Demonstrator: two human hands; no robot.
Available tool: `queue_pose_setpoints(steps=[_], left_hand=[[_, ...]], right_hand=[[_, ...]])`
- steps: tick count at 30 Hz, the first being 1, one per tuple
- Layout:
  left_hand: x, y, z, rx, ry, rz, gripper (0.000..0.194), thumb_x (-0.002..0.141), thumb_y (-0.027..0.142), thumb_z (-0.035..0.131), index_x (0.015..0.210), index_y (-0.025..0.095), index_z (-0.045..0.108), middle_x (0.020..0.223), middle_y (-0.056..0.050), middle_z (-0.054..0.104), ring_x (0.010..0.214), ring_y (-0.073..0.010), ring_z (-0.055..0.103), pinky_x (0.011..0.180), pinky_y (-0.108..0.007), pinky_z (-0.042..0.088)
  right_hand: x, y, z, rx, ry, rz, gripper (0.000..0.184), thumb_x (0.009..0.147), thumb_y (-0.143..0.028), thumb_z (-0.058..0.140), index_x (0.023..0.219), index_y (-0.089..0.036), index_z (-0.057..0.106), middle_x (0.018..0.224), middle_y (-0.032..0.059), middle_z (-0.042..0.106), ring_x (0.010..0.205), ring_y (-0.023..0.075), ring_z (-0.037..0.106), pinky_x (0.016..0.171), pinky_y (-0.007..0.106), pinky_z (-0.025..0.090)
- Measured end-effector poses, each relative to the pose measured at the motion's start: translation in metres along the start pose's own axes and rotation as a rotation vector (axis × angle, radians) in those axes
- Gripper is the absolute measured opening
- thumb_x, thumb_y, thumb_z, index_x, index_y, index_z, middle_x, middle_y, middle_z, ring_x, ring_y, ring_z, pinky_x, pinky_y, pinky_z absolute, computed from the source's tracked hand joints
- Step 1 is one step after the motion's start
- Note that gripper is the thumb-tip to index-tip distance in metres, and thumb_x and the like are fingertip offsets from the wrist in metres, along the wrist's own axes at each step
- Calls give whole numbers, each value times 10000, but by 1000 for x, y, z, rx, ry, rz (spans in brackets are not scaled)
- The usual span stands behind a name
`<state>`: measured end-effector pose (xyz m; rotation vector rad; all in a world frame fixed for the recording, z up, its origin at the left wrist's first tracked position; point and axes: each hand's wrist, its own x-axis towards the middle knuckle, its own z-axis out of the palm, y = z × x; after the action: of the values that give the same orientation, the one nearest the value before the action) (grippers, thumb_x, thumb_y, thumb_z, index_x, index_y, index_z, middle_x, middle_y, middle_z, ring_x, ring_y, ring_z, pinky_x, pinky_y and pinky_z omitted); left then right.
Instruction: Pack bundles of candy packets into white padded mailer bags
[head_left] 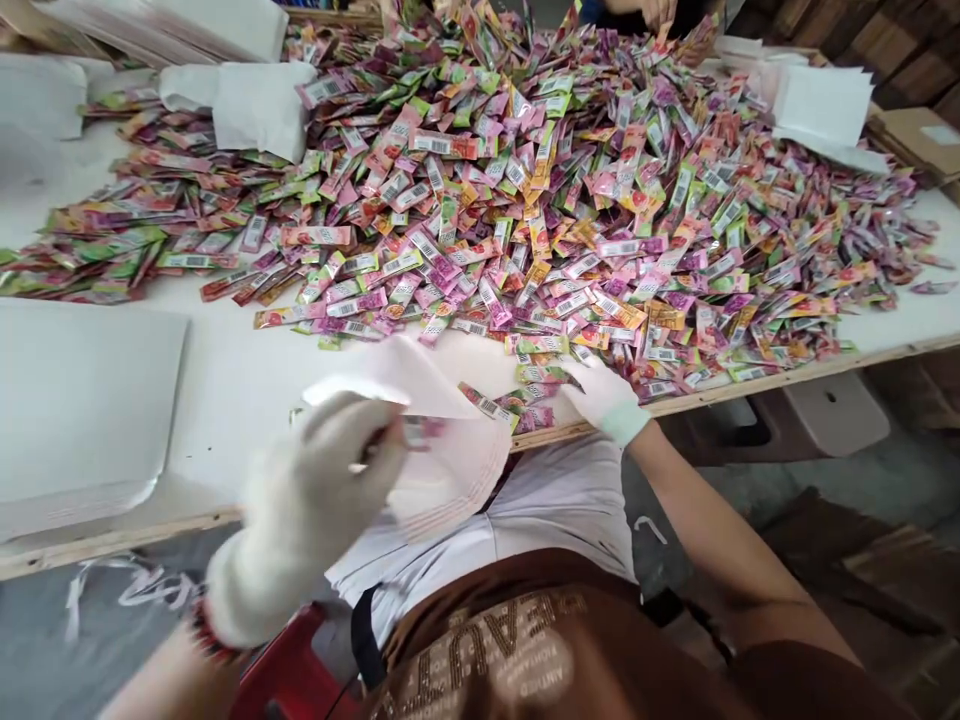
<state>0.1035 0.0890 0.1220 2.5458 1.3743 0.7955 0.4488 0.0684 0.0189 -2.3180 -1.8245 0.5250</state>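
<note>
My left hand (319, 490), in a white knitted glove with bare fingertips, is closed on the edge of a white bag (450, 475). The bag tilts over the table's front edge and my lap, and its upper flap stands raised. A small pink and purple print shows near my fingertips, partly blurred. My right hand (600, 395), also gloved, rests at the table edge with its fingers apart, touching a few small sachets (536, 375). One printed sachet (487, 405) lies against the bag's right side.
A big heap of colourful sachets (525, 200) covers the white table (225, 380). Stacked white bags (82, 400) lie at left, with more white bags (821, 105) at back right. Another person's hand (656, 12) is at the far side. A red stool (289, 665) stands below.
</note>
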Motion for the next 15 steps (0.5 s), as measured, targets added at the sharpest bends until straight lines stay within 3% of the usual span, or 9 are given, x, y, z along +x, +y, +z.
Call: queue_pose_setpoints(steps=[2, 5, 8, 12, 15], left_hand=[[-17, 5, 34, -30, -103, 20, 133, 934, 263, 565, 892, 224, 685, 863, -11, 721, 708, -156, 642, 588, -278, 422], [-35, 11, 68, -61, -117, -47, 172, 959, 265, 549, 893, 197, 693, 883, -33, 736, 745, -155, 674, 619, -259, 452], [-44, 17, 78, -50, -58, -69, 165, 964, 271, 560, 890, 190, 683, 839, -32, 723, 699, -150, 666, 602, -258, 445], [-53, 23, 84, 34, -6, -6, 126, 919, 281, 623, 1004, 192, 652, 858, -40, 704, 662, -163, 642, 578, -276, 424], [-58, 25, 87, 151, 27, -13, 157, 893, 307, 651, 979, 179, 619, 823, -48, 671, 624, -175, 611, 545, -293, 396]], right_hand=[[-2, 5, 15, -181, -44, 19, 287, 938, -308, 540, 1150, -231, 718, 1281, 133, 599, 960, 251, 660, 780, 332, 479], [-7, 10, 11, -239, 21, -85, 282, 974, -255, 462, 937, -167, 728, 1089, 140, 641, 947, 252, 636, 772, 324, 439], [-11, 10, 1, -206, 64, -168, 286, 988, -228, 439, 955, -156, 714, 1054, 127, 653, 971, 243, 618, 811, 318, 424], [1, 2, 11, -263, -12, -153, 342, 987, -308, 494, 1269, -199, 655, 1186, 123, 628, 945, 239, 621, 740, 318, 421], [14, -3, 16, -315, -55, -148, 352, 1014, -261, 408, 1223, -163, 674, 1158, 144, 634, 926, 238, 617, 719, 324, 407]])
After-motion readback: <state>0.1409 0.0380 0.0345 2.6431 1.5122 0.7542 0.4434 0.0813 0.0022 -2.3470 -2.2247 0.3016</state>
